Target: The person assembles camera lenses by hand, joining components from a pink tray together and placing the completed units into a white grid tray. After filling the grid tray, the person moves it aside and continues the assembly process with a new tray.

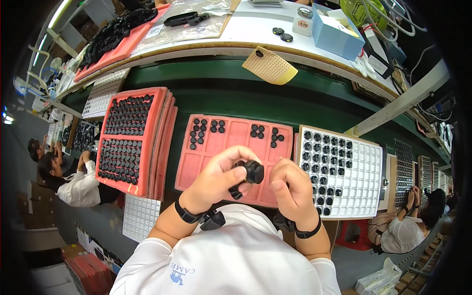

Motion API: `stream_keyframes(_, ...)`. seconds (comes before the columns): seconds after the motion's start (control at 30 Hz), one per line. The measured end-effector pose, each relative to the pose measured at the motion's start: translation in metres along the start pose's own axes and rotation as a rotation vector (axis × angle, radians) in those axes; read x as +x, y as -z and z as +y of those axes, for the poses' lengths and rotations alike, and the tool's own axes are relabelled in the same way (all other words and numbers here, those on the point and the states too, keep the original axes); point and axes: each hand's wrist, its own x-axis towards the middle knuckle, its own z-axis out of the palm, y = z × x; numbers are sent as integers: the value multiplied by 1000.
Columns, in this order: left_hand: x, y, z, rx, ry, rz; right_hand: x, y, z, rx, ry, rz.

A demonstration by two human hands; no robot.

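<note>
My left hand is closed around a small black part with a rounded, cap-like end. Below its fingers pokes out a dark ridged piece; whether it belongs to the same part I cannot tell. Just to the right, my right hand has its fingers curled with thumb and forefinger close together; anything in them is hidden. Both hands hover over the near side of a pink compartment tray, where several round black pieces lie in the far compartments.
Right of it is a white gridded tray partly filled with black pieces. At left rises a stack of pink trays, the top one full. A worktop edge runs behind, with a blue box. Other people sit at both sides.
</note>
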Motion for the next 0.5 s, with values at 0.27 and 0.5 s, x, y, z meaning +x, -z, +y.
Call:
stream_keyframes(0.27, -10, -1, -10, 584, -60, 113, 3, -13, 22, -304, 282, 26)
stream_keyframes(0.5, -15, 26, -25, 200, 50, 72, -12, -27, 32, 624, -239, 14)
